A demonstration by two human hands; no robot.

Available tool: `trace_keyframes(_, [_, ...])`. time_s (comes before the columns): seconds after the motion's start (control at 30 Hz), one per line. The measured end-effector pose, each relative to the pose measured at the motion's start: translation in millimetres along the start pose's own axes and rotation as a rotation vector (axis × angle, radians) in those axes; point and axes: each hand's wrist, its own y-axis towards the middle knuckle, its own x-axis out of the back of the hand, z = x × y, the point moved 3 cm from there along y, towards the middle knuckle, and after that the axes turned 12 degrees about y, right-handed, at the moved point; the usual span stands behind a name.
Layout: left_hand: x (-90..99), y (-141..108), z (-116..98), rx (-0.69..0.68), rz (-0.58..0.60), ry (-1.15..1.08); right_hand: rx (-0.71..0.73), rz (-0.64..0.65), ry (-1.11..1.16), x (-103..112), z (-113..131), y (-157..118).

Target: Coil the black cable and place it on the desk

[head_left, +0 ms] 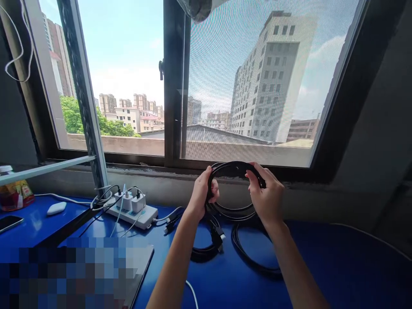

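A black cable [232, 166] is wound into a round coil that I hold upright above the blue table [322, 266], in front of the window. My left hand [203, 192] grips the coil's left side. My right hand [265, 194] grips its right side. Loose lengths of the same cable hang from the coil and lie in loops on the table below, with a black plug [218, 234] resting between my forearms.
A white power strip [133, 212] with several chargers and white leads sits at the left. Farther left lie a white mouse [56, 208], a phone [9, 222] and a bottle [13, 191]. A laptop's edge [141, 270] is at the lower left.
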Motion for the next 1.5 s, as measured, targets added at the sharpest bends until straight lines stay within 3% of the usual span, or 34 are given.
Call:
trace_keyframes(0.13, [-0.1,1.7,1.1,-0.061,-0.067,0.056,0.036,-0.012,-0.012,1.0,-0.7,1.0])
trace_keyframes(0.37, [-3.5,-2.1,-6.8,-0.146,-0.014,0.123,0.087,-0.001,-0.048,0.8,5.6,1.5])
trace_keyframes(0.63, [-6.5,-7.4,-13.1,-0.278,-0.057,0.362,0.043,-0.063,-0.051,-0.3,-0.3,0.4])
trace_keyframes(0.8, [-3.4,-7.9,-14.8,-0.306,-0.056,0.355,-0.066,-0.058,0.027,-3.9,-12.4,-1.4])
trace_keyframes(0.97, [5.1,-11.1,-21.0,-0.349,-0.087,0.381,-0.21,-0.008,0.134,-6.0,-9.5,-2.9])
trace_keyframes(1.2, [18.4,-11.7,-26.4,-0.423,-0.307,0.407,-0.397,0.073,0.263,-10.3,-1.2,-2.9])
trace_keyframes(1.37, [23.1,-10.5,-22.3,-0.372,-0.438,0.311,-0.494,0.192,0.36,-9.2,7.3,0.2])
trace_keyframes(1.5, [23.5,-5.5,-13.8,-0.221,-0.446,0.242,-0.711,0.422,0.638,-10.3,22.6,0.1])
